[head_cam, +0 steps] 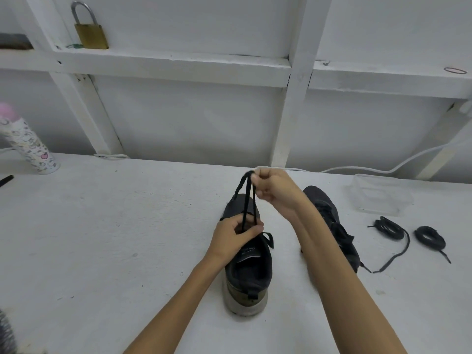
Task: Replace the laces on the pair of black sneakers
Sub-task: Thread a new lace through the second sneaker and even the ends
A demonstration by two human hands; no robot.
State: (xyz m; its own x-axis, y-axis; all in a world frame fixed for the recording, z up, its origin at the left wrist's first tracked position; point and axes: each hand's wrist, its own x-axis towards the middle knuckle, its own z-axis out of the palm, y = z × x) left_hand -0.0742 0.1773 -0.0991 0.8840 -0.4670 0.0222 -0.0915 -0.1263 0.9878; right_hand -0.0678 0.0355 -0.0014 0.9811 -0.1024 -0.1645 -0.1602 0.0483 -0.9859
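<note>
Fingers (249, 230) of the left hand (233, 236), at frame centre, pinch the black lace (245, 203) at the near sneaker's (246, 267) eyelets. The right hand (274, 191), just above, grips its strands, pulled taut. Likely the old lace is being unthreaded; next, draw it clear. At right on the table (102, 238) lie the second sneaker (332, 221) and two coiled laces (390, 228).

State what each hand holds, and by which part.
Right hand pinches the black lace at its raised top; left hand pinches the same strands low, near the sneaker.
</note>
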